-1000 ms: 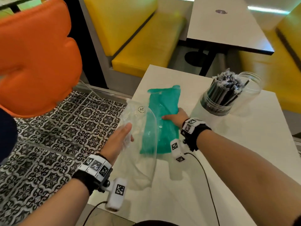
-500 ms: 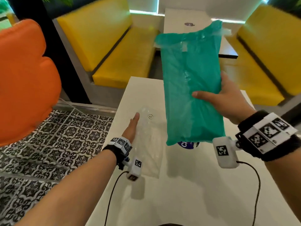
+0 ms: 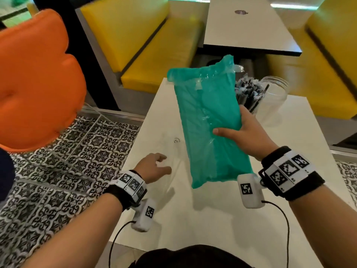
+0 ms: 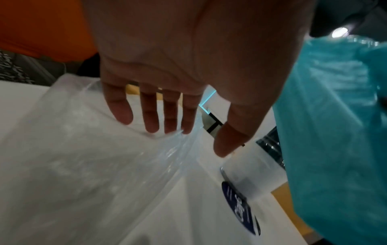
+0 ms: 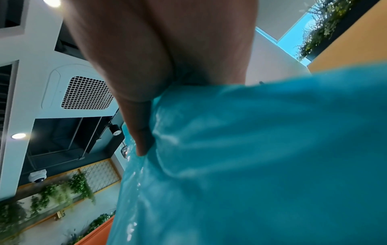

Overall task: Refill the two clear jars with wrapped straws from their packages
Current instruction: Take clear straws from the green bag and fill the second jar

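Note:
My right hand grips a full green straw package and holds it upright above the white table; the thumb lies across its front and the fingers are hidden behind it. In the right wrist view the thumb presses into the green package. My left hand hovers with relaxed fingers over an empty clear plastic bag that lies flat on the table. The fingertips are at the clear bag. Behind the package stand a jar of black wrapped straws and an empty clear jar.
An orange chair back stands to the left over a patterned tile floor. Yellow benches and a second table lie beyond. A blue round sticker is on the tabletop.
The right hand picked the green package up off the table and now holds it a little lower. The left hand let the clear bag down flat, then rose off it with its fingers loosened.

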`<state>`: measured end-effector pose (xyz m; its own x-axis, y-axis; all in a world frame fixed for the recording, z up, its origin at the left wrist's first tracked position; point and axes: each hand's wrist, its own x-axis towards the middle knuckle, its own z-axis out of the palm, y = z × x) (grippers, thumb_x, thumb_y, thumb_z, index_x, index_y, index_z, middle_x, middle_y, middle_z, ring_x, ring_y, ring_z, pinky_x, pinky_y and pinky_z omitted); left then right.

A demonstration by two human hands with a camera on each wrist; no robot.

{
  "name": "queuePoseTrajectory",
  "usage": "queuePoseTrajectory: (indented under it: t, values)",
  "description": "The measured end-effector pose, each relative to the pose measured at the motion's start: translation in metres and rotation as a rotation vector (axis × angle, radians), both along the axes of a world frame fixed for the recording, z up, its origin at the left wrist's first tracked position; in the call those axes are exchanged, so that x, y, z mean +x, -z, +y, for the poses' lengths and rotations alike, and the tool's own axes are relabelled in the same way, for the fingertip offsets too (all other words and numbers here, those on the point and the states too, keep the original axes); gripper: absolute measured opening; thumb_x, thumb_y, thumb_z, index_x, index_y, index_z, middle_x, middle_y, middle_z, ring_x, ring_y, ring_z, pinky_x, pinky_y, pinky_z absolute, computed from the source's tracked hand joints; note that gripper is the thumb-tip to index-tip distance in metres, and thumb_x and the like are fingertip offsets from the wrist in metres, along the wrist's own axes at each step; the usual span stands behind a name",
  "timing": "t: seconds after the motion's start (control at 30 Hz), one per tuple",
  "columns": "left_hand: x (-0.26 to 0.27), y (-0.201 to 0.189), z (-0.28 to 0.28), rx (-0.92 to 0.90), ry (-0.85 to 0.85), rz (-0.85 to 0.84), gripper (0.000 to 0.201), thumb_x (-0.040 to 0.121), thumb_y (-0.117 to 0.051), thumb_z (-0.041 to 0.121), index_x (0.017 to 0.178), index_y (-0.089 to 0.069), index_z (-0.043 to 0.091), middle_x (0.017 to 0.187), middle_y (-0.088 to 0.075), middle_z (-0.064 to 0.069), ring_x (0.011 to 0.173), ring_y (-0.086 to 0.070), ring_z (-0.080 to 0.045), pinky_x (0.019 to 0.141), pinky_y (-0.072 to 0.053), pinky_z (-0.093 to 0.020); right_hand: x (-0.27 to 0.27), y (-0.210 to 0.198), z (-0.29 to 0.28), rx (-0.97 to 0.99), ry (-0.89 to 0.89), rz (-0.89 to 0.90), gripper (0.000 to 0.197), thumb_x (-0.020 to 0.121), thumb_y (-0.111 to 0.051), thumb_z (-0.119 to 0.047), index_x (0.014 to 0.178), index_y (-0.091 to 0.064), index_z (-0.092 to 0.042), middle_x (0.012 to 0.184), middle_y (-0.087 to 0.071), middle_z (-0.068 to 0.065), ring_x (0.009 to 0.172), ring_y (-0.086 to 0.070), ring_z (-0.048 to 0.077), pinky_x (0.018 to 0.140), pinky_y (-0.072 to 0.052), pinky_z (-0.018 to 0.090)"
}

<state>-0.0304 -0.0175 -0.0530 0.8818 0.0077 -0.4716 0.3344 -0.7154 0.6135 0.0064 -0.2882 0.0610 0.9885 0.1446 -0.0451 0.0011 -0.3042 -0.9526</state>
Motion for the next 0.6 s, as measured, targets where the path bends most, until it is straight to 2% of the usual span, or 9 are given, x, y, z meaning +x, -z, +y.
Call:
queuePoseTrajectory:
  t: [0.1,0.17,0.2,0.27,0.3,0.33,0.4,0.47,0.6]
  values:
    - [0.001,0.022,-0.015,0.021,0.067,0.045,0.083,0.084,-0.076,0.024,0.154,-0.032,0.019,0.155,-0.042,-0.005,0.139,-0.044,-0.026,0.111,-0.039,-0.035,0.001,0.008,0.008,0.050,-0.026,0.017,0.059,0.073,-0.084,-0.013,0.118,-0.049,-0.030,0.117,-0.066,-0.006,0.104,-0.068,0.012,0.089,-0.057,0.038]
    - [0.008,0.031,-0.028,-0.006,0.064,0.056,0.087,0.084,-0.077,0.023,0.154,-0.026,0.016,0.154,-0.043,-0.009,0.138,-0.046,-0.028,0.108,-0.041,-0.036,-0.001,0.015,0.012,0.072,-0.047,0.029,0.058,0.072,-0.085,-0.013,0.112,-0.050,-0.037,0.119,-0.067,-0.004,0.105,-0.068,0.014,0.090,-0.057,0.041]
    - [0.014,0.033,-0.035,-0.016,0.066,0.052,0.086,0.083,-0.078,0.027,0.151,-0.027,0.015,0.149,-0.047,-0.009,0.134,-0.050,-0.029,0.103,-0.043,-0.035,-0.001,0.019,0.013,0.082,-0.054,0.035,0.056,0.073,-0.084,-0.011,0.110,-0.051,-0.037,0.119,-0.067,-0.003,0.105,-0.068,0.015,0.091,-0.056,0.042]
    - [0.028,0.039,-0.046,-0.030,0.084,0.032,0.087,0.078,-0.073,0.052,0.147,-0.034,0.017,0.141,-0.053,-0.003,0.125,-0.056,-0.028,0.096,-0.046,-0.032,-0.003,0.027,0.011,0.085,-0.062,0.045,0.054,0.074,-0.082,-0.006,0.108,-0.051,-0.034,0.117,-0.067,-0.003,0.104,-0.068,0.014,0.091,-0.056,0.040]
    - [0.038,0.045,-0.049,-0.048,0.081,0.017,0.089,0.073,-0.067,0.064,0.146,-0.040,0.020,0.142,-0.055,-0.003,0.125,-0.057,-0.028,0.099,-0.047,-0.033,-0.005,0.029,0.009,0.080,-0.063,0.054,0.053,0.075,-0.081,-0.005,0.108,-0.050,-0.033,0.116,-0.067,-0.004,0.103,-0.068,0.011,0.090,-0.057,0.038]
    - [0.045,0.047,-0.051,-0.074,0.082,-0.001,0.085,0.074,-0.061,0.065,0.145,-0.045,0.021,0.144,-0.056,-0.004,0.128,-0.056,-0.028,0.102,-0.046,-0.034,-0.007,0.032,0.007,0.081,-0.062,0.065,0.053,0.076,-0.080,-0.004,0.110,-0.050,-0.032,0.115,-0.066,-0.004,0.100,-0.068,0.008,0.088,-0.057,0.034]
    - [0.054,0.037,-0.054,-0.123,0.063,-0.076,0.056,0.091,-0.062,0.041,0.141,-0.055,0.017,0.145,-0.057,-0.007,0.131,-0.054,-0.028,0.101,-0.043,-0.031,-0.010,0.036,-0.001,0.094,-0.051,0.090,0.057,0.077,-0.079,-0.003,0.118,-0.048,-0.027,0.114,-0.066,-0.004,0.094,-0.068,0.001,0.083,-0.058,0.026]
    - [0.056,0.023,-0.055,-0.185,0.042,-0.151,0.037,0.099,-0.060,0.024,0.135,-0.062,0.014,0.140,-0.061,-0.009,0.128,-0.056,-0.028,0.101,-0.044,-0.033,-0.012,0.040,-0.010,0.107,-0.039,0.118,0.062,0.078,-0.078,-0.001,0.126,-0.046,-0.023,0.114,-0.066,-0.006,0.091,-0.068,-0.004,0.079,-0.057,0.020]
    - [0.054,-0.004,-0.050,-0.275,-0.119,-0.262,0.037,0.098,-0.060,0.012,0.135,-0.061,0.013,0.130,-0.067,-0.011,0.114,-0.064,-0.026,0.106,-0.048,-0.042,-0.013,0.046,-0.024,0.123,-0.022,0.143,0.064,0.077,-0.078,0.001,0.127,-0.046,-0.025,0.116,-0.066,-0.006,0.097,-0.068,0.003,0.083,-0.057,0.025]
